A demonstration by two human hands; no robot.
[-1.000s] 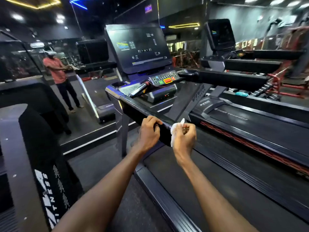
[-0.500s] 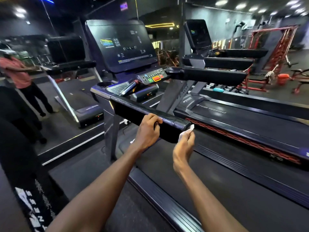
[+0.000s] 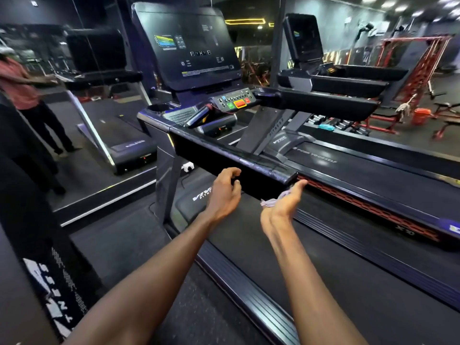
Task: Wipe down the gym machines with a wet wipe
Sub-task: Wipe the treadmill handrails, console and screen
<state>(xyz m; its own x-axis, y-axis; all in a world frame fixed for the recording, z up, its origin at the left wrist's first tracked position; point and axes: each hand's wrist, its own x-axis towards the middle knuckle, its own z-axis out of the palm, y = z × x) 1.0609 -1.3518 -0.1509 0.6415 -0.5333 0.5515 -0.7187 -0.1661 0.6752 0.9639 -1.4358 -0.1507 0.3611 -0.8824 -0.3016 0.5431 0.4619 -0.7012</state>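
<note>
Two bare forearms reach forward over the treadmill's dark belt (image 3: 361,282). The right hand (image 3: 282,207) is turned palm up, fingers stretched nearly straight toward the end of the handrail (image 3: 236,160), with the wet wipe (image 3: 277,199) lying crumpled across its palm; whether the thumb pinches the wipe cannot be told. Its fingertips (image 3: 302,183) sit just below the rail's blunt end, touching or nearly so. To its left, the left hand (image 3: 224,192) hovers at the near face of the same rail, fingers loosely curled and holding nothing, a small gap showing between the fingers and the rail.

Beyond both hands the rail runs up and away to the console, where a button panel (image 3: 235,100) with green and red keys sits below a large dark screen (image 3: 189,46). Far right of the right hand stand a second treadmill (image 3: 336,80) and red racks (image 3: 418,68). Far left of the left hand, a mirror (image 3: 82,100) shows a person in a red shirt (image 3: 17,85).
</note>
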